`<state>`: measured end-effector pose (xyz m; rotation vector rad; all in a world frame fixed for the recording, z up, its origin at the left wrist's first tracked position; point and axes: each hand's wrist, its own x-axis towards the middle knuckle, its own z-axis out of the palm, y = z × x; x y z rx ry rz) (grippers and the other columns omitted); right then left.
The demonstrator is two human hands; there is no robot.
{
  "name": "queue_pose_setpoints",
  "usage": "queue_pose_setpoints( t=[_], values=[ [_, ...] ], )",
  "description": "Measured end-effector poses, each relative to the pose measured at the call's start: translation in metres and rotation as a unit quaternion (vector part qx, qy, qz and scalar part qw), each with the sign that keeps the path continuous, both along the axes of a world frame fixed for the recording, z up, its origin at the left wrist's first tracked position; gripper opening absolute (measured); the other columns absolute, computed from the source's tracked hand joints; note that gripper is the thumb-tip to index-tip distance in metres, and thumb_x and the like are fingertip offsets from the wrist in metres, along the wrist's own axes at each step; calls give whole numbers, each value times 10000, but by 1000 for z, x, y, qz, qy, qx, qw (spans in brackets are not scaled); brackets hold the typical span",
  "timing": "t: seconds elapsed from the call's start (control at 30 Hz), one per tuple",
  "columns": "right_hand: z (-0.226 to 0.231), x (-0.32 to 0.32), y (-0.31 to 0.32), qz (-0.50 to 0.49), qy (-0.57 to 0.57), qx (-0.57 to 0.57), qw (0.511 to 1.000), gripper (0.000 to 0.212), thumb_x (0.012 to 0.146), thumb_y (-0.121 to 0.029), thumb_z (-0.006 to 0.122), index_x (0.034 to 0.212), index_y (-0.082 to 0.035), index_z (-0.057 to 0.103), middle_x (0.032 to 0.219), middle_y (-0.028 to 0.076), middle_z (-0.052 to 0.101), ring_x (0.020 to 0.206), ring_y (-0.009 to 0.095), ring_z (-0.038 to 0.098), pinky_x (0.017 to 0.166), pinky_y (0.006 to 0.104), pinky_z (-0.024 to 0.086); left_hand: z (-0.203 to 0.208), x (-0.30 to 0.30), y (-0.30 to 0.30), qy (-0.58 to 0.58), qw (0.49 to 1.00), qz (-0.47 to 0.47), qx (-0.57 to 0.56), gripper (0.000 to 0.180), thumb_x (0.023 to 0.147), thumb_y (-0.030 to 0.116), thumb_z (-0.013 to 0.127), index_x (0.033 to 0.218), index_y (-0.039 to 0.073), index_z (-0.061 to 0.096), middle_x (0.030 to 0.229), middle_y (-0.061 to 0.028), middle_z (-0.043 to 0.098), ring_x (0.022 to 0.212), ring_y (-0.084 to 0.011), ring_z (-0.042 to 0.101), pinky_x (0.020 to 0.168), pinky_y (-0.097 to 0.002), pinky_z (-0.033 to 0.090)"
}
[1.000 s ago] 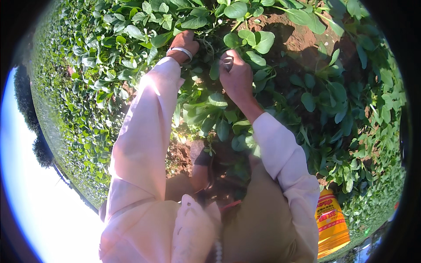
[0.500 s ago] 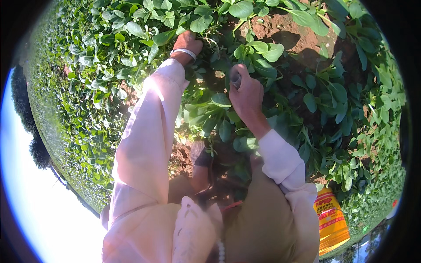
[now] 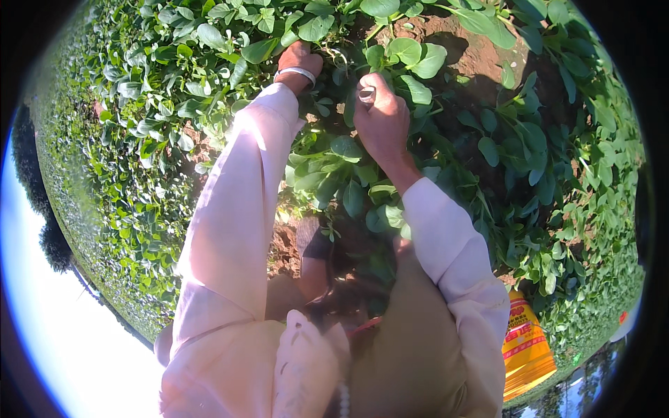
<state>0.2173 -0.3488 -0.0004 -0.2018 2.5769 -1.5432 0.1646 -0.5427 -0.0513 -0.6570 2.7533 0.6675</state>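
Among the leafy green plants (image 3: 261,50), my left hand (image 3: 301,60) is closed low at the stems, a pale band round its wrist. Leaves hide its fingertips and whatever they grip. To its right, my right hand (image 3: 385,122) is a fist around a short tool handle (image 3: 366,95), whose rounded end pokes out by the thumb. The tool's other end is hidden by the hand and foliage. A broad-leaved plant (image 3: 417,61) rises just beyond the right fist. Another leafy clump (image 3: 338,167) grows on the near side, between my forearms.
Reddish-brown soil (image 3: 481,54) shows at the far right, with more plants around it. At the lower right stands a yellow-orange bag (image 3: 527,348) with red print. My foot (image 3: 313,240) is on the soil below the near clump. Dense crop spreads along the left.
My right hand, with the tool handle, has shifted away from me and slightly left, closer to my left hand. My left hand has barely moved.
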Motion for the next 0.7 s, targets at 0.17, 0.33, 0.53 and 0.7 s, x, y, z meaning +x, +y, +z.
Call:
queue_pose_setpoints(
  t=[0.17, 0.33, 0.53, 0.7],
  values=[
    [6, 1, 2, 10, -39, 14, 999, 146, 772, -70, 596, 903, -83, 534, 658, 145, 618, 680, 397, 611, 592, 475, 462, 7, -1, 3, 0, 999, 44, 18, 359, 731, 162, 560, 1050, 13, 628, 1074, -248, 622, 1022, -395, 591, 888, -396, 473],
    [3, -11, -11, 14, -38, 28, 999, 151, 753, -63, 604, 889, -69, 537, 712, 154, 635, 704, 396, 612, 607, 473, 466, 13, -6, 10, -64, 997, 35, -1, 389, 738, 144, 550, 1098, 7, 607, 1119, -240, 610, 1067, -388, 571, 927, -389, 451],
    [-1, -11, 4, 34, -44, 9, 998, 148, 754, -71, 611, 889, -81, 551, 701, 153, 631, 696, 377, 625, 604, 442, 476, 41, 22, 0, -42, 993, 46, 101, 353, 754, 154, 559, 1060, -11, 618, 1127, -256, 597, 1082, -402, 548, 918, -390, 435],
    [1, 9, 36, 24, -17, -110, 994, 149, 778, 16, 622, 859, -49, 515, 632, 109, 571, 594, 298, 617, 540, 319, 459, 66, 108, -45, 184, 839, 139, 493, 249, 854, 22, 562, 1099, 47, 599, 1060, -47, 649, 925, -122, 580, 811, -261, 459]
  ],
)
